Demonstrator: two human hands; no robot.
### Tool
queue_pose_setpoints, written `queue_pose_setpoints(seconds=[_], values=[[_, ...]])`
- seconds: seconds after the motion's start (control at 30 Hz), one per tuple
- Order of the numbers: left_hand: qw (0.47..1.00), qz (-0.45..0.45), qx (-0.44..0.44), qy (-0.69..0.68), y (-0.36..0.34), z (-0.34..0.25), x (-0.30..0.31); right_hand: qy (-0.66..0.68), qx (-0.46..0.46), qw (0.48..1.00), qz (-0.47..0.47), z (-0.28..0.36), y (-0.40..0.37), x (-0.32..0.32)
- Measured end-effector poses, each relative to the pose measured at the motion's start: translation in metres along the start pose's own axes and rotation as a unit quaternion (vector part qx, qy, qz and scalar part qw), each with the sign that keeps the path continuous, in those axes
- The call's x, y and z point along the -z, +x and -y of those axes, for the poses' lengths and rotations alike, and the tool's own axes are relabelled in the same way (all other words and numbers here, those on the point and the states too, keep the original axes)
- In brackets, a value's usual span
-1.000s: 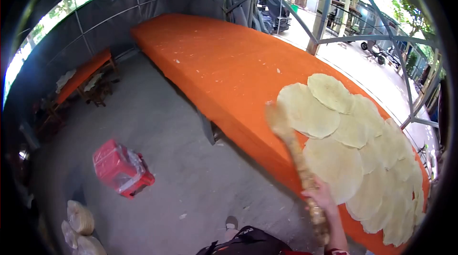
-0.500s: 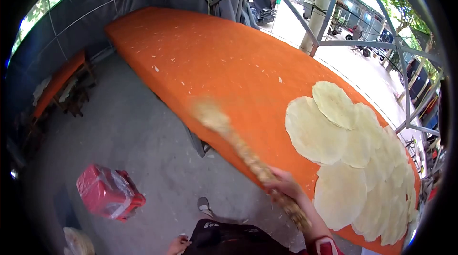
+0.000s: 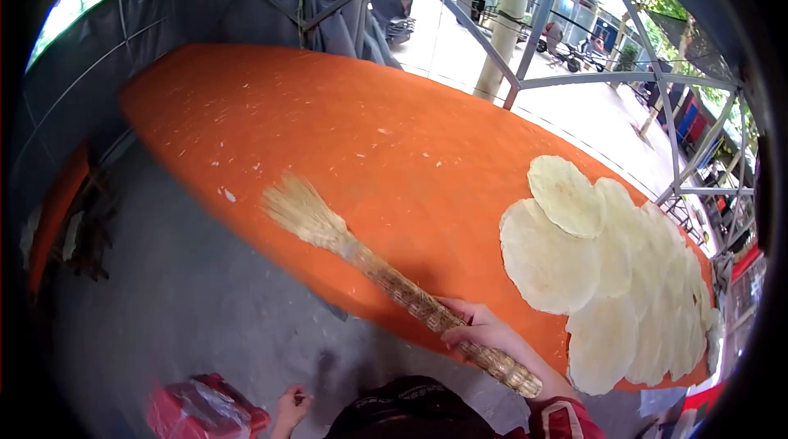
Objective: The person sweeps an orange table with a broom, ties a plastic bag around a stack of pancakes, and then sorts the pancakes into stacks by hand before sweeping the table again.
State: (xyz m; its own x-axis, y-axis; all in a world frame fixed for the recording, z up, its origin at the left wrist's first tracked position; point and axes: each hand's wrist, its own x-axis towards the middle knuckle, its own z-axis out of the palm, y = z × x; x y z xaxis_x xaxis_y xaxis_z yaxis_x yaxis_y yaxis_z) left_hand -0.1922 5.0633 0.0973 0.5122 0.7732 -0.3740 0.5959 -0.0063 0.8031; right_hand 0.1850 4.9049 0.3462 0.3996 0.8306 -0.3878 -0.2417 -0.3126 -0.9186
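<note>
A straw hand broom [image 3: 384, 273] slants over the orange-covered table, its pale bristle head spread out toward the far left. My right hand [image 3: 484, 332] is wrapped round its bound, woven handle, whose butt end sticks out past my wrist. Below the table edge, my left hand [image 3: 291, 408] hangs low with its fingers curled and nothing visible in them. Small white flakes are scattered on the orange table cover [image 3: 328, 127] beyond the bristles. Thin round flatbreads [image 3: 552, 254] lie overlapping on the right end of the table, to the right of the broom.
On the grey floor at lower left stands a red container [image 3: 205, 408] with clear plastic over it. A low orange bench [image 3: 59, 217] is at the far left. Metal frame bars [image 3: 591, 78] and dark tarpaulin [image 3: 238, 8] border the table's far side.
The broom, blurred before, now shows sharply with its bristles fanned, and has shifted left in view with my right hand. My head view has turned, moving the table and red container in the picture.
</note>
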Motion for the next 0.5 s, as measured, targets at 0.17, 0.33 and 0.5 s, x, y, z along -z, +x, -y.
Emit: queue_pose_setpoints(seconds=[0.17, 0.33, 0.5], values=[[0.993, 0.005, -0.074, -0.094, 0.062, -0.070, 0.006, 0.008, 0.095, 0.947, -0.308, 0.008, 0.009, 0.082], [0.954, -0.055, -0.290, 0.044, 0.144, -0.183, 0.018, 0.007, 0.030, 0.976, -0.214, -0.006, 0.086, 0.061], [0.899, -0.159, -0.377, 0.157, 0.248, -0.251, 0.039, 0.013, 0.031, 0.985, -0.170, 0.048, 0.121, 0.079]])
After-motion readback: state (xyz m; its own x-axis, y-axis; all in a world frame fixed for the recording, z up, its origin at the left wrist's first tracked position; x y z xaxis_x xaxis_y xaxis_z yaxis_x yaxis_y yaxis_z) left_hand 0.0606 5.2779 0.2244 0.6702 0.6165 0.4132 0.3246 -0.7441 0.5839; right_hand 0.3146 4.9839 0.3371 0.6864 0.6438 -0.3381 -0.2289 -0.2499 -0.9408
